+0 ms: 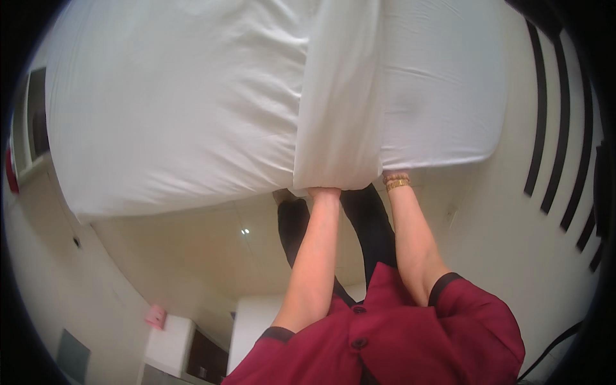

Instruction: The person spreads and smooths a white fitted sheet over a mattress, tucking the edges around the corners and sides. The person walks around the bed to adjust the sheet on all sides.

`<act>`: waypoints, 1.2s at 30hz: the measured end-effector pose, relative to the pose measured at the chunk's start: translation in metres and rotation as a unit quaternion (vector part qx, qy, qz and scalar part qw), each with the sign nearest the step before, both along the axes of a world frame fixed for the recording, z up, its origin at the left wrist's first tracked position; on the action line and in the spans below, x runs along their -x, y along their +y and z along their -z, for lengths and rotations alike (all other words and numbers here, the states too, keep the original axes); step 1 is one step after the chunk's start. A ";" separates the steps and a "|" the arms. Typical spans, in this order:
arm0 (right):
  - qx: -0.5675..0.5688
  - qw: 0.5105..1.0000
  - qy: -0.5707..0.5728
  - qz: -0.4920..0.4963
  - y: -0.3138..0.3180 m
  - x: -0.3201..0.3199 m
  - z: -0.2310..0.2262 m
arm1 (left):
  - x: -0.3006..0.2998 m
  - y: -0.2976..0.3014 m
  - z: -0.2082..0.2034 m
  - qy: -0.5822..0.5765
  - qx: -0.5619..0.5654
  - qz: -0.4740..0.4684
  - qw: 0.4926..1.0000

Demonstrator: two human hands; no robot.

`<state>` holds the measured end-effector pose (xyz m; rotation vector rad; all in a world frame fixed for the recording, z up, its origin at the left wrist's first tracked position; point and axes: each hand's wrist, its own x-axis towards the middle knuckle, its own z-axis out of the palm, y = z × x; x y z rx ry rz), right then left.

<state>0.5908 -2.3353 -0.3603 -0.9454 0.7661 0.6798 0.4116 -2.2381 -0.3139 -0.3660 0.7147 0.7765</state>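
Note:
A white bed sheet (186, 115) covers the bed, with a folded-back band of white cloth (340, 96) running across it toward me. To the right of that band lies a smooth, tightly covered part of the mattress (443, 96). My left hand (325, 191) reaches in at the near edge, beneath the lower end of the band; its fingers are hidden by the cloth. Just right of the band, my right hand (396, 174) goes under the mattress edge, also with its fingers out of sight. A gold watch (398, 183) and a beaded bracelet circle the right wrist.
Glossy pale floor tiles (192, 250) lie below the bed's near edge. Dark slats (564, 128) line the wall at right. Behind me at lower left stands a white-topped cabinet (170, 346) with a pink box (155, 316) on it.

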 end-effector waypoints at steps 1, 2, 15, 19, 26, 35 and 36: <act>0.005 1.000 0.011 -0.015 0.001 0.001 -0.003 | -0.002 -0.006 0.003 -0.001 -0.026 -0.017 1.000; 0.008 0.999 0.020 -0.030 0.002 0.003 -0.005 | -0.004 -0.013 0.007 0.005 -0.043 -0.027 0.999; 0.080 0.972 0.080 -0.204 -0.064 -0.011 -0.079 | -0.009 -0.058 -0.056 0.032 -0.105 -0.040 0.993; 0.091 0.969 0.080 -0.215 -0.080 -0.015 -0.086 | -0.012 -0.052 -0.022 0.044 -0.060 -0.058 0.996; 0.097 0.968 0.088 -0.216 -0.080 0.015 -0.086 | -0.009 -0.066 0.025 0.046 -0.045 -0.072 0.995; 0.057 0.970 0.161 -0.175 -0.032 0.105 -0.037 | 0.006 -0.043 0.011 0.019 -0.039 -0.034 0.998; 0.055 0.970 0.164 -0.171 -0.025 0.108 -0.030 | 0.014 -0.043 0.011 0.025 -0.032 -0.025 0.999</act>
